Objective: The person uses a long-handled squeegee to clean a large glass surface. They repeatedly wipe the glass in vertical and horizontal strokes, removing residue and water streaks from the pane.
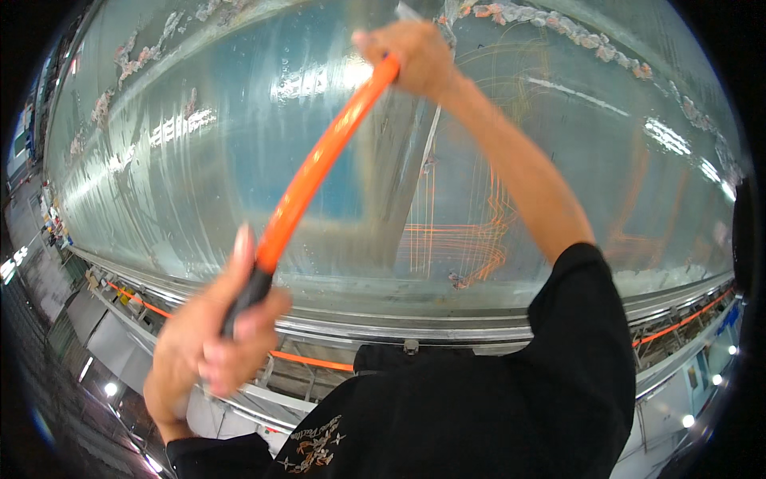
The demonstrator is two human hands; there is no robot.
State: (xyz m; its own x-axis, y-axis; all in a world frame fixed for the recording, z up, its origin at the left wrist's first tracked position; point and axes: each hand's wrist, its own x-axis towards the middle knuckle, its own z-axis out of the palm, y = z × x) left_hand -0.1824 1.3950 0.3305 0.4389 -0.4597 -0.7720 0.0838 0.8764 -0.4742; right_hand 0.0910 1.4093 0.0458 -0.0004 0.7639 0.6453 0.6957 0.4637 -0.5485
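A long orange tube [323, 164] slants across the middle of the view, its lower end fitted with a black grip [249, 299]. My left hand [227, 327] is closed around that grip, thumb pointing up along it, and is slightly blurred. Farther out, my right hand [411, 60] is closed at the tube's upper end, with the arm stretched forward. A small pale piece [407, 11] shows just beyond the right hand; what it belongs to is hidden. Both hands are above a wide, wet, glossy surface [319, 255].
The surface bears a blue rectangular area [279, 152], thin orange lines [459, 231] and ragged pale clumps [558, 28] along its far side. A metal rail [411, 327] runs along the near edge, with an orange strip [311, 361] below it. Lamps reflect in the surface.
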